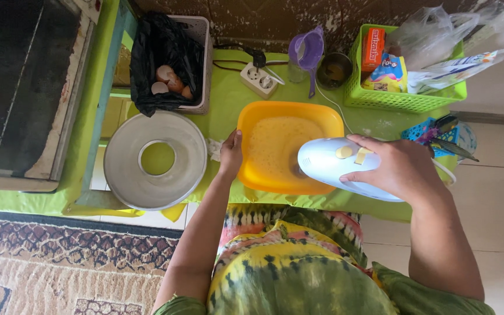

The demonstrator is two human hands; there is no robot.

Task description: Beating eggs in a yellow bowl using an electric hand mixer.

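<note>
Fingers (361,175) of the right hand (401,169) wrap closed around the top of a white electric hand mixer (328,163), thumb along its near side; the left hand (231,153) curls over the left rim of an orange-yellow mixing bowl (252,175), thumb inside the rim, fingers hidden outside it.

Seen from above, the scene sits on a low table covered with a bright green cloth (228,93). At far left lies a dark, worn flat panel (24,87), and a patterned brown rug (59,262) covers the floor below it. On the table's left part rests a round silver ring-shaped cake pan (126,181), just beside the bowl. Behind it stands a small bin lined with a black bag (147,64), holding broken eggshells (167,80).

The square-shouldered bowl sits at the middle of the table's near edge, holding pale yellow frothy batter (278,146). The mixer's body hangs over the bowl's right side; its beaters cannot be clearly seen.

At back right, a green plastic basket (403,100) holds packets and clear bags. Beside it stand a small dark metal cup (333,70), a purple measuring jug (305,51), and a white power strip (258,80) with a plug in it.
</note>
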